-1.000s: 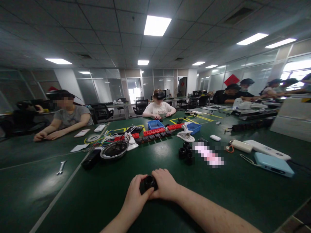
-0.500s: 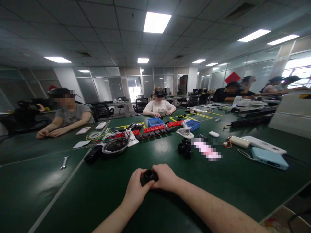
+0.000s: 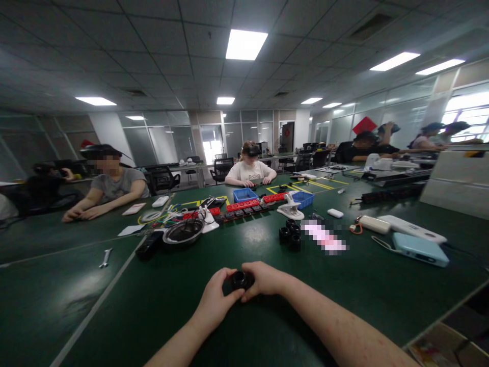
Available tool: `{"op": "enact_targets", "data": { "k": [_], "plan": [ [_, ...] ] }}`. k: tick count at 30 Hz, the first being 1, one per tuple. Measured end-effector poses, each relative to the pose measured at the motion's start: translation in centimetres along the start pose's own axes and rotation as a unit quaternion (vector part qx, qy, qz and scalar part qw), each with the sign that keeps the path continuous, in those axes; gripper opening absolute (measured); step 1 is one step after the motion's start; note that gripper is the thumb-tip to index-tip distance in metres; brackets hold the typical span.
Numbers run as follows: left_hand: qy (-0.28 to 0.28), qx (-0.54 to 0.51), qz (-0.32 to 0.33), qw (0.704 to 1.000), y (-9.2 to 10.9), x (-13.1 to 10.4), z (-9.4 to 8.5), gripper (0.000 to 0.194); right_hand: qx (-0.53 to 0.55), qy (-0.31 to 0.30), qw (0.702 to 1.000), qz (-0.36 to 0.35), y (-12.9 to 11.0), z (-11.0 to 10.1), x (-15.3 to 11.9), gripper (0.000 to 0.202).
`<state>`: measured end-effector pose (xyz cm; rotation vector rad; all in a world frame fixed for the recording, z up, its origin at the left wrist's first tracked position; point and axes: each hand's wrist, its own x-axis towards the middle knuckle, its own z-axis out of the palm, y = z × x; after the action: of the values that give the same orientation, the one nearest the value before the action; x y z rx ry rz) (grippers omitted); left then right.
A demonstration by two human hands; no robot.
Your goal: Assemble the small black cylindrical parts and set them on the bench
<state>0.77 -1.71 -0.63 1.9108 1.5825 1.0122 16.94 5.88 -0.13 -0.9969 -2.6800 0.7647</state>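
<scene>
since half a second ago the small black ring point(image 3: 239, 280) has turned a little between the hands, so its open end now faces more toward the camera, and the left thumb has slid off its top to the side. the hands sit in much the same spot, low in the middle of the view, just above the green table point(image 3: 114, 306).

the left hand point(image 3: 216, 298) comes in from the lower left, forearm bare, wrist bent slightly inward, fingers curled round the left side of the ring and closed on it. the right hand point(image 3: 263, 279) comes in from the lower right along a long bare forearm, knuckles up, fingertips pinched on the ring's right side. both hands are clamped on the same ring, which is held between them, close over the tabletop; whether it touches the table cannot be told.

further back on the table, well apart from the hands, stands a cluster of black rings point(image 3: 290, 237). left of it lies a round metal bowl point(image 3: 183, 233), and a wrench point(image 3: 104, 257) lies far left. a light blue box point(image 3: 420, 249) rests at the right. other people sit along the far side of the table.
</scene>
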Motion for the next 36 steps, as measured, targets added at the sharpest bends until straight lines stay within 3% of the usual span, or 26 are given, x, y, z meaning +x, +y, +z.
{"op": "enact_targets", "data": {
  "k": [4, 7, 10, 13, 17, 21, 24, 28, 32, 36],
  "plan": [
    [0.046, 0.026, -0.03, 0.998, 0.4, 0.0, 0.5, 0.022, -0.158, 0.095, 0.982, 0.048, -1.9, 1.4, 0.2, 0.045],
    [0.047, 0.022, -0.031, 0.998, 0.3, 0.2, 0.5, 0.023, -0.176, 0.118, 0.976, 0.042, -2.4, 1.5, 0.2, 0.049],
    [0.021, 0.001, -0.017, 1.0, -0.1, 0.3, 0.1, 0.026, -0.077, 0.073, 0.994, -0.012, -1.5, 0.7, 0.0, 0.055],
    [-0.013, -0.02, 0.004, 1.0, -0.5, 0.3, -0.3, 0.03, 0.059, -0.024, 0.996, -0.06, -0.1, -0.3, -0.1, 0.045],
    [-0.028, -0.033, 0.012, 0.999, -0.4, 0.1, -0.4, 0.03, 0.15, -0.065, 0.986, -0.038, 1.3, -0.5, 0.0, 0.033],
    [-0.019, -0.02, 0.011, 1.0, 0.3, -0.2, -0.3, 0.026, 0.108, -0.02, 0.994, -0.001, 0.8, 0.2, 0.1, 0.042],
    [0.012, 0.002, -0.016, 1.0, 0.5, -0.3, 0.0, 0.024, -0.008, 0.041, 0.999, 0.028, -0.4, 0.8, 0.1, 0.049],
    [0.033, 0.011, -0.04, 0.999, -0.1, -0.2, 0.4, 0.025, -0.14, 0.103, 0.984, 0.031, -1.5, 1.3, 0.2, 0.05],
    [0.043, 0.014, -0.019, 0.999, -0.9, -0.1, 0.6, 0.041, -0.102, 0.071, 0.992, -0.008, -0.9, 0.7, 0.2, 0.056],
    [0.023, 0.006, 0.017, 1.0, -0.9, 0.0, 0.3, 0.035, 0.029, -0.02, 0.998, -0.049, 0.5, -0.5, 0.1, 0.047]
  ]
}}
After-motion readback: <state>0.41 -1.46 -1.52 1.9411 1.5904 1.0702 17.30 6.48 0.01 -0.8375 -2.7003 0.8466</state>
